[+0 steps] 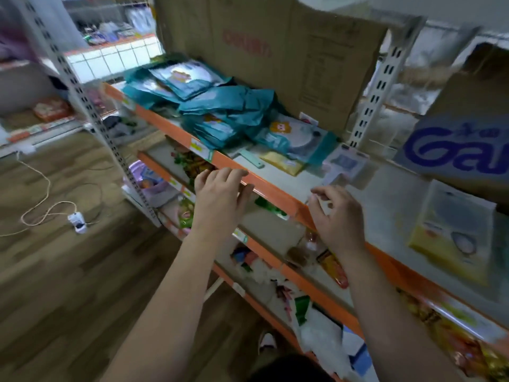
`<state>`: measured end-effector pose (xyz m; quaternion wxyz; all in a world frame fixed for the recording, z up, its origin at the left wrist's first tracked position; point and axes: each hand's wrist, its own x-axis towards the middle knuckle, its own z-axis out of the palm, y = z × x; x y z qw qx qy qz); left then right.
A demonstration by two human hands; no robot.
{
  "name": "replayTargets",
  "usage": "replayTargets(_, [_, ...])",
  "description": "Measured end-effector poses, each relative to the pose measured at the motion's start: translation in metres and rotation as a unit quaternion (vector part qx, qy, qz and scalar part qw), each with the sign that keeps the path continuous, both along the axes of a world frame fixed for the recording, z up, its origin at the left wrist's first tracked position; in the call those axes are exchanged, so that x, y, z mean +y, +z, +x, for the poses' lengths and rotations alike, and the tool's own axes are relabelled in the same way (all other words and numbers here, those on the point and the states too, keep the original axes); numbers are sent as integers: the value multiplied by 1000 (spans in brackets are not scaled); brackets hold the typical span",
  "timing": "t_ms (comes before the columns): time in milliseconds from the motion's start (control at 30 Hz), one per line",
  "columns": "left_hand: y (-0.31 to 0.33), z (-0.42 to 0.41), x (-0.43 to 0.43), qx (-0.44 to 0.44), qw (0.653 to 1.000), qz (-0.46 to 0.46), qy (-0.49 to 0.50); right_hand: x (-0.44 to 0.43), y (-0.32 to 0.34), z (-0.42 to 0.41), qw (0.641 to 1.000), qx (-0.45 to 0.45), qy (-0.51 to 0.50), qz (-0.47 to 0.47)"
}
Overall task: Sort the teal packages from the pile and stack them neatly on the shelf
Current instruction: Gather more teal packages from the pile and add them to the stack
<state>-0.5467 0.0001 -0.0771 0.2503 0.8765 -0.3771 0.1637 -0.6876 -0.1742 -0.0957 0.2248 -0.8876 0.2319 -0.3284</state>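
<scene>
The teal packages (220, 106) lie in a loose, overlapping heap on the shelf (278, 175), beyond the left hand (220, 197) and well apart from the right hand (338, 216).

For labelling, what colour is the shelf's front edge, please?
Orange; the shelf edge shows best in head view.

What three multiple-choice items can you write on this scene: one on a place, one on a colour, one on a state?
1. Where is the pile of teal packages?
A. on the shelf, before the cardboard box
B. on a chair
C. in a basket

2. What colour is the shelf's front edge?
A. blue
B. black
C. orange

3. What does the left hand do?
A. grips a package
B. rests its fingers on the front edge, holding nothing
C. hangs at the person's side

Answers: 1 A, the pile lies by the box; 2 C, the strip is orange; 3 B, its fingers lie on the edge.
</scene>
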Motion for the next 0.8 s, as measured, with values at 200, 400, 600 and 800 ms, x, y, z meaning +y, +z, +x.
replayTargets(200, [-5, 76, 18, -5, 1000, 7, 28, 5, -6, 97, 999, -25, 18, 25])
replayTargets(400, [5, 174, 11, -4, 999, 35, 32, -13, 3, 203, 997, -72, 7, 33])
replayTargets(600, [12, 261, -7, 2, 999, 8, 33, -38, 14, 290, 998, -67, -13, 16])
replayTargets(800, [6, 325, -12, 27, 999, 0, 40, -46, 22, 350, 998, -48, 1, 38])
